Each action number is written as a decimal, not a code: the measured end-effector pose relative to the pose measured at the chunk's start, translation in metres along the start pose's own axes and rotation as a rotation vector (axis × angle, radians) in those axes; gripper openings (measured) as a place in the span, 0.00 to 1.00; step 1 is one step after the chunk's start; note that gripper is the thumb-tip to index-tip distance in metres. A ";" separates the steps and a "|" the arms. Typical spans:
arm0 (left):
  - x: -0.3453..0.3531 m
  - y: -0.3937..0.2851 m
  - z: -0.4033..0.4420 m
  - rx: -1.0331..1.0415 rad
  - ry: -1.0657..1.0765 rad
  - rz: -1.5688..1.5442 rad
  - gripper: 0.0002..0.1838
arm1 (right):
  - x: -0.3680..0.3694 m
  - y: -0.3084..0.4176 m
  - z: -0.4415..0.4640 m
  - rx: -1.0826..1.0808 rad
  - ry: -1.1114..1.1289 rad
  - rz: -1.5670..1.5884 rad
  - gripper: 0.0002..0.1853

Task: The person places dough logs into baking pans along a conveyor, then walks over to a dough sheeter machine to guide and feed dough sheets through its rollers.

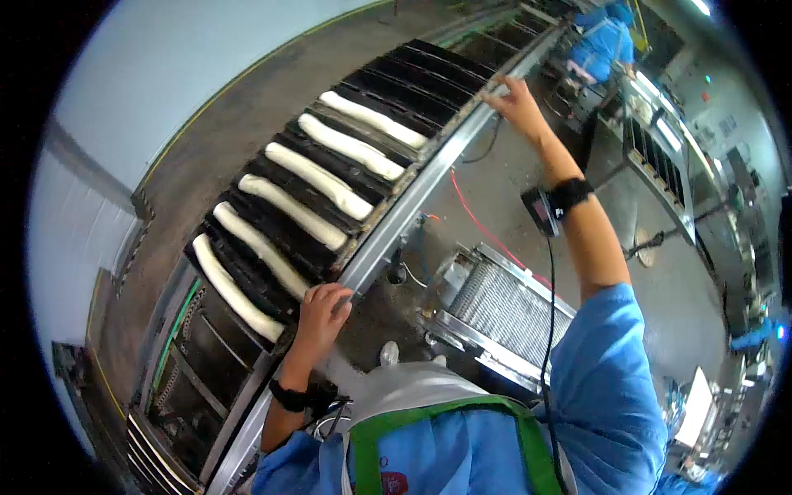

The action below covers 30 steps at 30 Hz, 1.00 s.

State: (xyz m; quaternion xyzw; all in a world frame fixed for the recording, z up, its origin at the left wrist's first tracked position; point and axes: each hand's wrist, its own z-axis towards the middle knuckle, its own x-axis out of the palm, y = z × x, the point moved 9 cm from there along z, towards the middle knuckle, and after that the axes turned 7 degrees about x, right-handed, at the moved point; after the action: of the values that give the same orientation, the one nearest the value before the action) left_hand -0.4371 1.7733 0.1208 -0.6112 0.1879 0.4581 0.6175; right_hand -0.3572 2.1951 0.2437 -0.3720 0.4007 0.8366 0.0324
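My left hand (318, 323) rests at the near edge of the black trays, by the metal rail (392, 234), fingers bent, slightly apart and empty. Its fingertips are close to the lower end of a long white dough strip (257, 243). Farther up the rail, my right hand (516, 107) has its fingers apart at the edge of the dark trays (433, 74), holding nothing visible. Several dough strips lie side by side in the trays between my hands, including one at the lower end (231, 285) and one at the upper end (371, 117).
Below the rail stands a machine with a metal mesh belt (503, 305). A red hose and cables run across the floor. A person in blue (604, 45) is at the upper right, near another rack of dark trays (656, 161). The conveyor frame (198, 371) continues lower left.
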 end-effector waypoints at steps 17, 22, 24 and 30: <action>0.124 0.055 0.251 0.220 0.063 0.157 0.21 | -0.112 -0.199 -0.479 0.764 0.233 -0.636 0.26; 0.109 0.090 0.272 -0.220 0.150 0.447 0.26 | -0.061 -0.159 -0.446 0.644 0.532 -0.834 0.24; 0.122 0.128 0.282 -0.162 0.158 0.455 0.26 | -0.044 -0.152 -0.439 0.611 0.590 -0.831 0.24; 0.099 0.123 0.248 -0.294 0.024 0.470 0.26 | -0.051 -0.163 -0.398 0.590 0.418 -0.584 0.23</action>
State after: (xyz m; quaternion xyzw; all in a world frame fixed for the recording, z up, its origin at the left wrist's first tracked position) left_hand -0.5665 2.0161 0.0160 -0.6391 0.2635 0.6038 0.3968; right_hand -0.0255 2.0417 0.0115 -0.6048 0.4982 0.5498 0.2895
